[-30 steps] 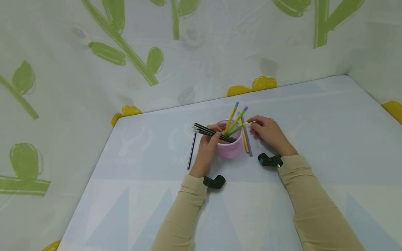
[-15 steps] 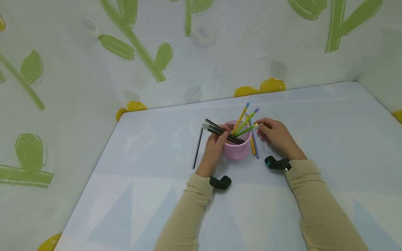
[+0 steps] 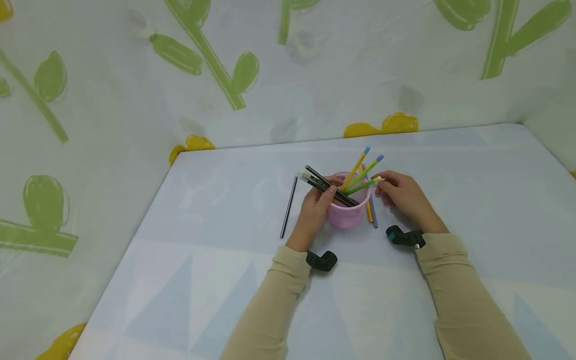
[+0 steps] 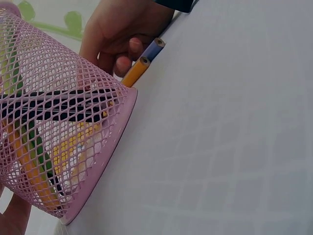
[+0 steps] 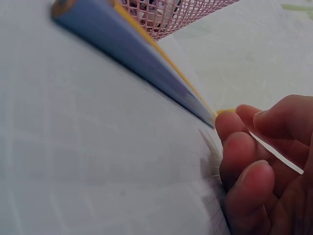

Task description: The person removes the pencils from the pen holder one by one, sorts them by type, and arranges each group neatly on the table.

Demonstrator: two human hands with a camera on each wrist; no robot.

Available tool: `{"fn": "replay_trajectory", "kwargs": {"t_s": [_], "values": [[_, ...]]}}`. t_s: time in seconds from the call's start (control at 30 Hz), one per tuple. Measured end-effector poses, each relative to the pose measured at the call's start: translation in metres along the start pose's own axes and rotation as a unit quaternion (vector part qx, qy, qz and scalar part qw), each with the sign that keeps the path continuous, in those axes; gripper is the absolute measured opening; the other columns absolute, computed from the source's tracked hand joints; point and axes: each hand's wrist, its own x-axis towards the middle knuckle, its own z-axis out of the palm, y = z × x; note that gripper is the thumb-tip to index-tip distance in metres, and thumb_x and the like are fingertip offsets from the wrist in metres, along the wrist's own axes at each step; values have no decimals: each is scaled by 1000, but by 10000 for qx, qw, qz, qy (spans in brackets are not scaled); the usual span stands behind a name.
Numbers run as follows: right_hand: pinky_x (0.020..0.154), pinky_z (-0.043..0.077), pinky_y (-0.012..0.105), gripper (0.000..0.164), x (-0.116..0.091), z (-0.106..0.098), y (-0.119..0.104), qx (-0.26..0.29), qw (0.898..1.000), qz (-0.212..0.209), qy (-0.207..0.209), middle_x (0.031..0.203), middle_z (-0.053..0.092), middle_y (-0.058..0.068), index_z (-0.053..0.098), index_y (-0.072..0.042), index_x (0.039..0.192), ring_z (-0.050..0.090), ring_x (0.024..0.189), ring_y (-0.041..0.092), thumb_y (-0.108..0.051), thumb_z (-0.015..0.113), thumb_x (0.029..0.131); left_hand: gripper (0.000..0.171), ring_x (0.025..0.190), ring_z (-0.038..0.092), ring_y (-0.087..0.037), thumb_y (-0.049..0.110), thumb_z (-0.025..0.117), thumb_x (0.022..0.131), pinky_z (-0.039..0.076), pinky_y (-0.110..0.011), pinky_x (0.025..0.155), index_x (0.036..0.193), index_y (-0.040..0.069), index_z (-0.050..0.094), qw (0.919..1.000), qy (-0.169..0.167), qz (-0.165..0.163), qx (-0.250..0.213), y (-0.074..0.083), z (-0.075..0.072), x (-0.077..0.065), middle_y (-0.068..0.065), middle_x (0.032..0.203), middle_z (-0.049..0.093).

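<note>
In the head view my left hand [image 3: 317, 210] grips a pink mesh pencil cup [image 3: 346, 216] near its rim, thumb in front and fingers behind. Several black pencils [image 3: 317, 181] lean out leftward between thumb and fingers. Yellow and green pencils [image 3: 371, 164] lean out to the right. My right hand [image 3: 407, 197] is at the cup's right, fingers curled, index fingertip overlapping the green pencil's yellow end; I cannot tell whether it pinches anything. A purple pencil [image 5: 132, 54] and an orange pencil [image 4: 135, 72] lie beside the cup, their far ends near the right fingertips in the right wrist view.
One black pencil [image 3: 289, 206] lies alone on the table left of the cup. The pale table [image 3: 234, 200] meets a wall [image 3: 315, 95] with green plant shapes at its back edge. A black device [image 3: 321, 261] is strapped to each wrist.
The head view has shifted, so everything sits further right in the picture. Both hands keep nearly the same place at the cup. The black pencils have spread slightly.
</note>
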Motion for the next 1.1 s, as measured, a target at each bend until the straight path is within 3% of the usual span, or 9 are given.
{"fn": "replay_trajectory", "kwargs": {"t_s": [0.33,0.53,0.73,0.87,1.0,1.1], "values": [[53,43,29,29,-6,1,1,55,10000,-43,-22,91,56,7,51,-19,118,49,63,23,-30,38,94,30,114,45,-9,14,40,93,33,-25,97,116,-1,51,9990,-109,-399,194,4,-2,-2,-12,119,54],[55,46,30,30,-7,0,-5,362,9989,-294,-68,92,56,9,51,-20,120,51,67,24,-24,38,94,29,116,45,-13,15,38,94,32,-24,97,117,0,49,9990,-125,-369,228,6,-4,-1,-12,120,53],[63,48,28,31,-9,3,-17,785,9957,-459,-155,106,55,8,50,-16,122,52,81,23,-24,40,94,31,114,47,-29,13,36,94,35,-24,95,120,-1,46,9991,-111,-407,42,4,-6,-2,-21,120,51],[71,48,30,28,-10,5,-26,895,9931,-750,-132,116,52,2,53,-15,117,52,89,20,-22,40,94,31,114,47,-29,12,36,94,36,-24,94,120,-2,45,9994,-100,-344,12,2,-6,-1,-19,120,51],[90,38,41,28,-11,5,-33,957,9909,-929,-165,119,51,2,55,-16,118,45,108,18,-23,42,94,32,113,48,-27,13,35,94,36,-25,94,121,-2,45,9996,-102,-250,29,1,-6,0,-18,122,50],[98,25,51,32,-13,5,-36,1119,9888,-860,-481,125,47,2,50,-16,124,33,121,18,-21,42,93,35,113,48,-27,15,35,95,35,-25,95,126,1,42,9994,-146,-299,88,2,-7,0,-18,123,49]]}}
